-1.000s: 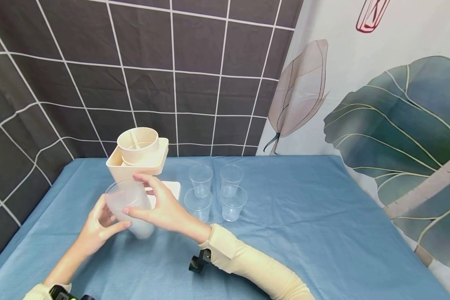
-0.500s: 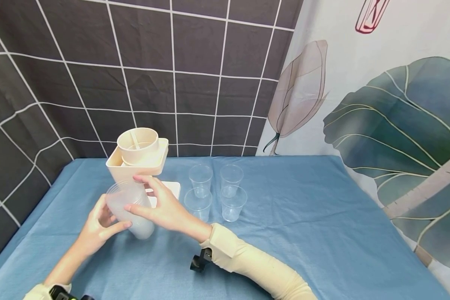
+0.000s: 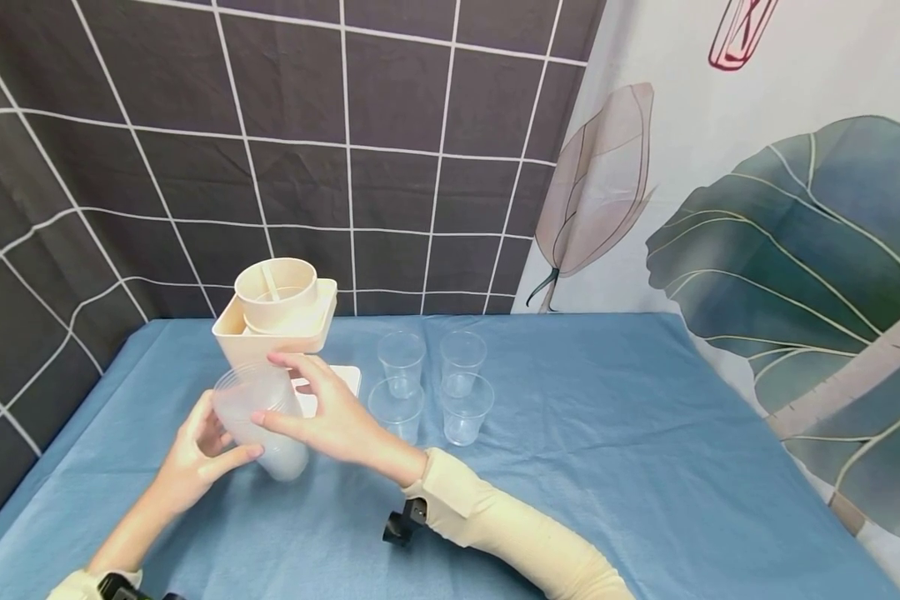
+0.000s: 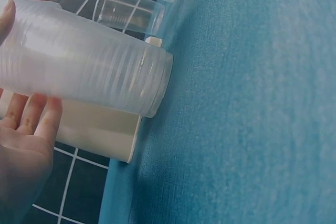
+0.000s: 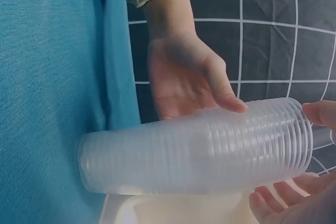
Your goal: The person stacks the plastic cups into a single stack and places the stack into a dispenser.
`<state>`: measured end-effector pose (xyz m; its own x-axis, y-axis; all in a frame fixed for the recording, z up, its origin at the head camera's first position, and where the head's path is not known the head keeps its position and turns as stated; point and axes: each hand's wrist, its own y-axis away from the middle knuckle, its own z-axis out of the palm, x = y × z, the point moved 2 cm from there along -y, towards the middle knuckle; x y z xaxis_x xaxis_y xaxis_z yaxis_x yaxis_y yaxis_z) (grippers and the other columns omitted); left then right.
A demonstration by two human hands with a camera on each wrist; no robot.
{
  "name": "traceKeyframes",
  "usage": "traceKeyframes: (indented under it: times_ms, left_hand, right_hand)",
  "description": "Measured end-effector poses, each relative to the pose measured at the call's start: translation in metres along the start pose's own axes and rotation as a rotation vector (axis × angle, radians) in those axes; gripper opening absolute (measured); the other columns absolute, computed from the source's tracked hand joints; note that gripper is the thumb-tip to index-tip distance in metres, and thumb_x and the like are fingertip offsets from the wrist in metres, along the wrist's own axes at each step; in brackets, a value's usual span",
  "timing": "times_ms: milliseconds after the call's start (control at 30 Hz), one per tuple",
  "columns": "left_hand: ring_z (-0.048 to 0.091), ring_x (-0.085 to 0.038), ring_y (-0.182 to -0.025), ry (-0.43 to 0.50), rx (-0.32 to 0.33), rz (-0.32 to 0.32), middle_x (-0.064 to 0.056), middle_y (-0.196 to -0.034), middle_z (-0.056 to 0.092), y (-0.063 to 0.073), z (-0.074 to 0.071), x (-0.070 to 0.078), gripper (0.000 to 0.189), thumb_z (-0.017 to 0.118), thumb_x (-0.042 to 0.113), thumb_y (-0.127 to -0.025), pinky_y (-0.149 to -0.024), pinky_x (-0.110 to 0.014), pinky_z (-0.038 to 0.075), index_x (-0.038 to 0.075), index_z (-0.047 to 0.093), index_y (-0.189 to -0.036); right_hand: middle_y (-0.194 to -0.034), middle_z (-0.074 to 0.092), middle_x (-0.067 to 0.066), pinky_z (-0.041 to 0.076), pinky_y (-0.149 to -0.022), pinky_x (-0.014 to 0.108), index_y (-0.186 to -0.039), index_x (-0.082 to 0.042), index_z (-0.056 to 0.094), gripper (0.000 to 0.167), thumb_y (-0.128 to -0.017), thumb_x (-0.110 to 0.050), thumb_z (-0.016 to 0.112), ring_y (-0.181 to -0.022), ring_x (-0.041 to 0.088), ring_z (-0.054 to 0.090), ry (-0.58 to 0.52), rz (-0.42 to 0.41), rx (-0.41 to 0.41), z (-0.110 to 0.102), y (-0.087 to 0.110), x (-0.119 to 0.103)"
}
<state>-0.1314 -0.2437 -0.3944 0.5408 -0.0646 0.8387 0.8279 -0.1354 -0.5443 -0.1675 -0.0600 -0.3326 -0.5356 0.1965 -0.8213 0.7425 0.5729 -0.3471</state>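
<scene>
A tall stack of nested clear plastic cups (image 3: 281,458) leans over the blue cloth, its rims towards the upper left. My left hand (image 3: 187,458) holds it from the left side, thumb across the front; in the left wrist view that hand's fingers (image 4: 34,114) lie along the stack. From the right, my right hand (image 3: 330,421) has its thumb and fingers about the rim end. The right wrist view shows the right thumb (image 5: 319,114) at the outermost rims and the fingers curled below. Several single clear cups (image 3: 468,408) stand upright in a two-row group to the right.
Behind the stack stands a cream box (image 3: 270,342) carrying a round divided cream holder (image 3: 276,292). A white flat piece (image 3: 348,379) lies partly hidden behind the right hand. A dark grid-patterned cloth (image 3: 397,192) hangs beyond the table's back edge.
Almost nothing moves. The right thumb shifts very slightly rightwards along the stack, while the left hand and the single cups keep their places.
</scene>
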Motion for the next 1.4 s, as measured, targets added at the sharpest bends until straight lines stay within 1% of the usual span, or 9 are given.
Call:
traceKeyframes:
  times_ms: [200,400,567,767,900,1033,1133,1267,1400]
  left_hand:
    - [0.056,0.0,-0.114,-0.024,0.0,-0.001,0.008,-0.123,0.059,0.001,0.0,-0.001,0.078,0.057,-0.033,-0.065,-0.09,-0.01,0.047,0.006,0.042,-0.132]
    - [0.056,0.0,-0.114,-0.015,0.003,-0.003,0.007,-0.123,0.059,0.001,0.0,0.0,0.077,0.057,-0.033,-0.065,-0.09,-0.01,0.046,0.004,0.042,-0.132]
    - [0.056,0.0,-0.113,-0.024,0.01,-0.012,0.008,-0.122,0.059,0.002,0.0,0.0,0.076,0.058,-0.033,-0.066,-0.09,-0.01,0.046,0.003,0.042,-0.13]
    - [0.057,0.0,-0.113,-0.015,0.013,-0.014,0.008,-0.121,0.06,0.001,0.0,-0.001,0.076,0.057,-0.033,-0.065,-0.09,-0.01,0.047,0.005,0.043,-0.129]
    - [0.057,0.0,-0.113,-0.016,0.019,-0.022,0.008,-0.121,0.06,0.001,0.001,0.0,0.076,0.058,-0.033,-0.065,-0.09,-0.01,0.046,0.006,0.044,-0.129]
    - [0.056,0.001,-0.113,-0.04,0.018,-0.029,0.009,-0.121,0.059,0.001,0.0,0.0,0.077,0.059,-0.032,-0.066,-0.09,-0.01,0.046,0.008,0.044,-0.129]
    - [0.056,0.001,-0.113,-0.05,0.016,-0.026,0.009,-0.121,0.059,0.0,0.0,0.0,0.076,0.059,-0.031,-0.066,-0.09,-0.01,0.046,0.008,0.044,-0.129]
    - [0.056,0.0,-0.113,-0.04,0.015,-0.015,0.009,-0.121,0.059,0.0,-0.001,0.0,0.076,0.059,-0.031,-0.065,-0.091,-0.01,0.046,0.006,0.044,-0.13]
    - [0.056,0.0,-0.113,-0.032,0.014,-0.013,0.009,-0.121,0.059,0.0,0.0,0.0,0.076,0.059,-0.032,-0.065,-0.09,-0.01,0.046,0.006,0.044,-0.129]
  right_hand:
    - [-0.139,0.051,0.003,0.043,-0.1,0.018,-0.137,-0.01,0.048,0.057,-0.086,-0.018,0.071,-0.125,0.006,0.049,0.004,-0.036,0.033,-0.004,0.002,-0.002]
    - [-0.135,0.052,0.004,0.044,-0.1,0.02,-0.136,-0.011,0.049,0.056,-0.085,-0.016,0.072,-0.122,0.009,0.053,0.018,-0.083,0.073,-0.011,0.005,-0.003]
    - [-0.131,0.054,0.007,0.044,-0.1,0.021,-0.135,-0.01,0.05,0.057,-0.084,-0.014,0.073,-0.12,0.018,0.055,0.005,-0.082,0.09,-0.018,0.009,-0.004]
    - [-0.129,0.055,0.007,0.046,-0.098,0.022,-0.134,-0.01,0.051,0.055,-0.084,-0.014,0.073,-0.118,0.022,0.055,0.018,-0.094,0.109,-0.026,0.013,-0.005]
    - [-0.129,0.056,0.008,0.048,-0.093,0.022,-0.133,-0.009,0.051,0.055,-0.083,-0.012,0.073,-0.115,0.021,0.056,0.061,-0.111,0.121,-0.034,0.016,-0.006]
    - [-0.128,0.057,0.007,0.048,-0.09,0.022,-0.132,-0.009,0.052,0.054,-0.083,-0.012,0.073,-0.11,0.018,0.057,0.087,-0.111,0.14,-0.043,0.02,-0.006]
    - [-0.127,0.057,0.007,0.048,-0.089,0.024,-0.132,-0.008,0.052,0.053,-0.083,-0.012,0.072,-0.11,0.017,0.057,0.089,-0.1,0.157,-0.049,0.024,-0.006]
    - [-0.126,0.057,0.004,0.048,-0.089,0.026,-0.131,-0.009,0.053,0.053,-0.082,-0.012,0.072,-0.11,0.016,0.056,0.096,-0.078,0.171,-0.057,0.028,-0.007]
    - [-0.126,0.057,0.002,0.049,-0.088,0.028,-0.131,-0.011,0.053,0.054,-0.082,-0.013,0.073,-0.109,0.015,0.056,0.114,-0.075,0.18,-0.065,0.033,-0.008]
